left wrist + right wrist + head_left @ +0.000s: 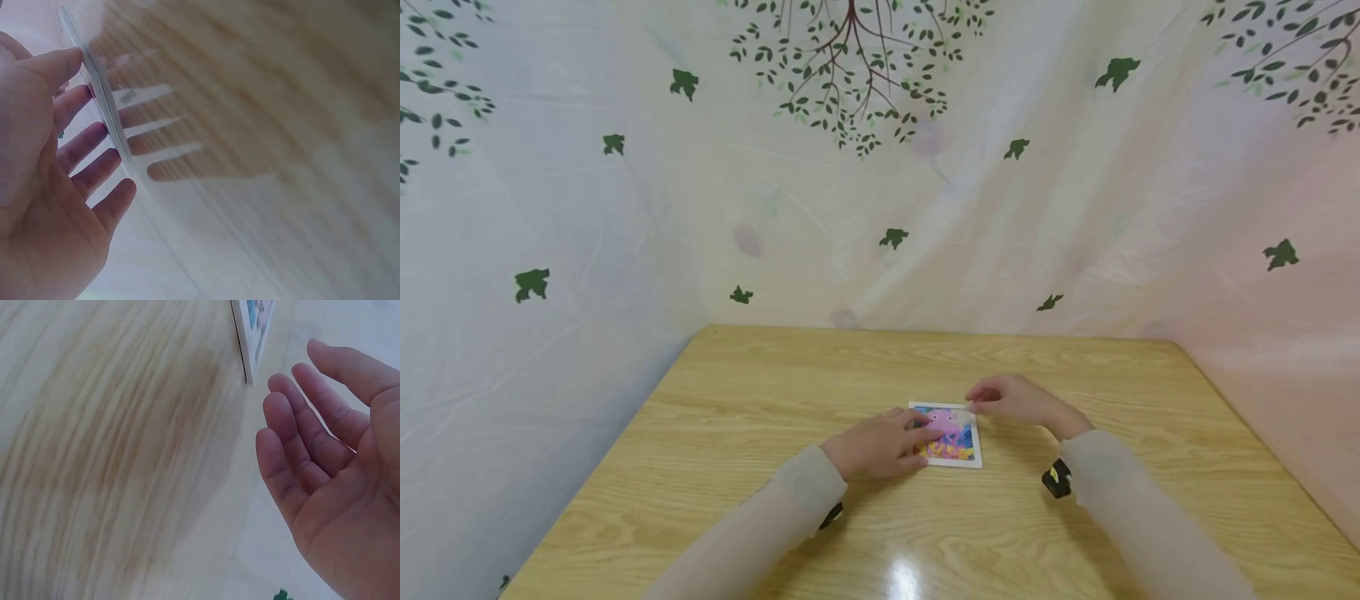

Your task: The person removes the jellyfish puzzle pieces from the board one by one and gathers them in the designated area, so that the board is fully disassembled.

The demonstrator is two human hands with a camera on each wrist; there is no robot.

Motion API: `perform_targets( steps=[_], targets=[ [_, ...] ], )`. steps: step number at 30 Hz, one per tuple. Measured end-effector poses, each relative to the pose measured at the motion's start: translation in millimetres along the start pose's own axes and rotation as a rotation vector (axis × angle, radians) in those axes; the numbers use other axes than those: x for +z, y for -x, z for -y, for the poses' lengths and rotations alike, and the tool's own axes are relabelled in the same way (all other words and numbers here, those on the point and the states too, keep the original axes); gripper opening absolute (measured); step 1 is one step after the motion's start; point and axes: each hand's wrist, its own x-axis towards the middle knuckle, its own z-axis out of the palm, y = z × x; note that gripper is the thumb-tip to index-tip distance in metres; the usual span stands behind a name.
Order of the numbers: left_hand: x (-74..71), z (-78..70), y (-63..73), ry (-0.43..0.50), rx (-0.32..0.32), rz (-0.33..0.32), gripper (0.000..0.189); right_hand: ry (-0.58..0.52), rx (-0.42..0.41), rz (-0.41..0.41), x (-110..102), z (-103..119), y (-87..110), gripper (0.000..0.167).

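Observation:
A small flat picture board (953, 448) with a white border lies on the wooden table, showing a pink cartoon figure over blue and yellow shapes. My left hand (883, 444) rests on its left part, fingers spread and covering some of the picture. In the left wrist view, the left fingers (94, 165) touch the board's thin edge (103, 87). Just by the far right corner hovers my right hand (1018, 402). The right wrist view shows its fingers (284, 419) loosely bent with nothing between them, apart from the board's corner (249, 362).
The wood-grain table (737, 400) reaches back to a pale curtain (820, 208) printed with leaves and branches, which also hangs along both sides. A black band or device (1057, 479) sits at the right wrist, and a similar dark one (831, 515) at the left.

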Motion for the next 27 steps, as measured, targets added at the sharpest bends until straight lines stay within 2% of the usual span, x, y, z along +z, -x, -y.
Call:
perform_targets(
  steps=[8, 15, 27],
  targets=[
    [1.4, 0.5, 0.6, -0.010, 0.021, 0.008, 0.053, 0.019, -0.018, 0.039, 19, 12, -16.0, 0.021],
    [4.0, 0.3, -1.0, -0.021, 0.022, -0.015, 0.053, 0.019, 0.022, 0.038, 24, 18, -19.3, 0.016],
    [1.7, -1.8, -1.4, -0.021, -0.002, -0.006, 0.053, 0.018, 0.089, -0.003, 28, 21, -22.6, 0.014]
  ],
)
